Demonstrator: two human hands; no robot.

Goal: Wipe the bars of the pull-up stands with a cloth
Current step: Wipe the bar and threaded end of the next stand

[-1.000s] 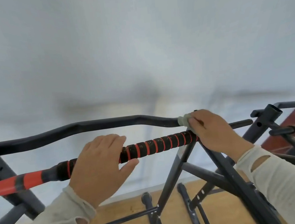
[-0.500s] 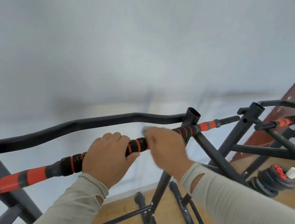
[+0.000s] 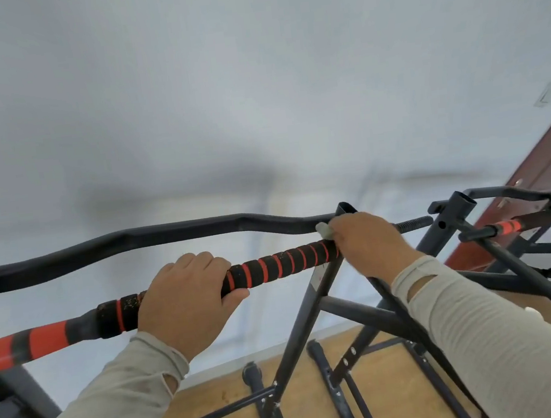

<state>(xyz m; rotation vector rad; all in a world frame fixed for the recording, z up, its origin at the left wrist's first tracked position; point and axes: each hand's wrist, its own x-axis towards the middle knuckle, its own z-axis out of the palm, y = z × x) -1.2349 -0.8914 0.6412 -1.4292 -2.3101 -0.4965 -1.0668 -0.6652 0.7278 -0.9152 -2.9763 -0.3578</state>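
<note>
A black bar with red stripes (image 3: 274,266) runs across the pull-up stand from lower left to right. My left hand (image 3: 188,301) grips its foam padding near the middle. My right hand (image 3: 367,243) is closed around the bar's right part, by the upright tube, holding a pale grey-green cloth (image 3: 323,230) against it; only a small corner of the cloth shows. Behind it runs a curved plain black bar (image 3: 153,236).
A second pull-up stand (image 3: 496,228) with a red-striped bar stands at the right. Dark frame legs (image 3: 301,326) cross below my hands over a wooden floor (image 3: 307,411). A white wall is ahead and a brown door frame (image 3: 545,178) at the right.
My right hand slid left along the striped bar toward my left hand, then back right to the upright tube. The left hand kept its grip.
</note>
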